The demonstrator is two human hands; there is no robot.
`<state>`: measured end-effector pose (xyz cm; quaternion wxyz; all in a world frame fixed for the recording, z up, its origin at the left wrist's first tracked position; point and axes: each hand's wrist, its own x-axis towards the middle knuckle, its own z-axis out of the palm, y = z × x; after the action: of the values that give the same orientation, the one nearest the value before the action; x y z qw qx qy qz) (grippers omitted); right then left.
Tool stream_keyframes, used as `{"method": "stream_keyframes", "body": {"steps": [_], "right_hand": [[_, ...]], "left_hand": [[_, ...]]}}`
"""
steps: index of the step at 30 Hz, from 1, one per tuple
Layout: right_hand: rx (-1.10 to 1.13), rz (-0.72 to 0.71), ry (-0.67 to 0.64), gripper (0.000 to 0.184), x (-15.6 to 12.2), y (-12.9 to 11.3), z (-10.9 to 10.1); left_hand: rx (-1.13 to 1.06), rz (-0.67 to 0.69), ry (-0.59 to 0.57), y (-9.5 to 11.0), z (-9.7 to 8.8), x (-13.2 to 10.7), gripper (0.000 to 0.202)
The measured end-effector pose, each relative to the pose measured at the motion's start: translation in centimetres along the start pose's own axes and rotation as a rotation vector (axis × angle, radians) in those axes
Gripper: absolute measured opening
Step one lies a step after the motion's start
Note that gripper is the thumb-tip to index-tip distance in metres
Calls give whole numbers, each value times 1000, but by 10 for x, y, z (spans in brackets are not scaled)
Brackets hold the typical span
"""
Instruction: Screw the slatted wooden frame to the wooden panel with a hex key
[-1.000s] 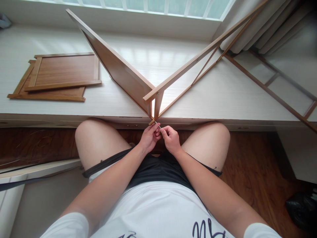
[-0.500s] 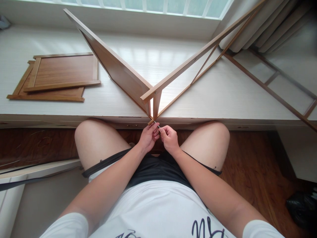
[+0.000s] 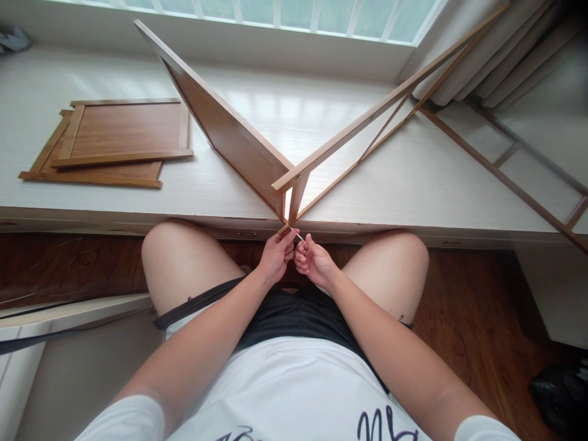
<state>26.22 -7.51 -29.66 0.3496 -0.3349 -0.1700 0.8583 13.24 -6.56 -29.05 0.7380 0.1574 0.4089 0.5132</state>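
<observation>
The right hand (image 3: 315,262) has curled inward around the rod (image 3: 298,236), apparently mid-turn; the left hand (image 3: 277,258) pinches the frame end (image 3: 283,229).

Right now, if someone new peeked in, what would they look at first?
Probably the big wooden V in the middle: a solid panel slants up to the left, an open frame to the right. Near its point, the right hand holds a thin metal rod, with the left hand close beside it. Then two smaller panels, overlapping on the white surface at the left.
</observation>
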Motion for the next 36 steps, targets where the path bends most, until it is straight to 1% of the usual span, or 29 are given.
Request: {"method": "stream_keyframes", "body": {"steps": [3, 7, 14, 19, 21, 24, 28, 30, 32, 36], "right_hand": [[27, 51, -83, 46, 0, -2, 1], [120, 77, -124, 44, -1, -4, 3], [189, 120, -91, 44, -1, -7, 6], [230, 128, -106, 44, 0, -6, 6], [243, 107, -109, 42, 0, -6, 6], [229, 40, -97, 38, 1, -9, 6], [124, -101, -57, 42, 3, -10, 6], [59, -149, -38, 40, 4, -8, 6], [26, -153, -18, 39, 5, -6, 6], [24, -131, 10, 42, 7, -4, 5]], "left_hand": [[-14, -20, 13, 1, 0, 0, 36], [-28, -34, 14, 1, -1, 1, 34], [-21, -44, 20, 0, -2, 1, 35], [-15, -36, 29, 0, -1, 2, 36], [-18, -39, 31, 0, -1, 2, 37], [-34, -54, 13, 0, -1, 1, 36], [-52, -79, -24, 1, -1, 0, 35], [-47, -80, -26, 0, -1, 0, 36], [-43, -73, -20, 0, -1, 0, 36], [-39, -68, -18, -1, -1, 1, 36]]}}
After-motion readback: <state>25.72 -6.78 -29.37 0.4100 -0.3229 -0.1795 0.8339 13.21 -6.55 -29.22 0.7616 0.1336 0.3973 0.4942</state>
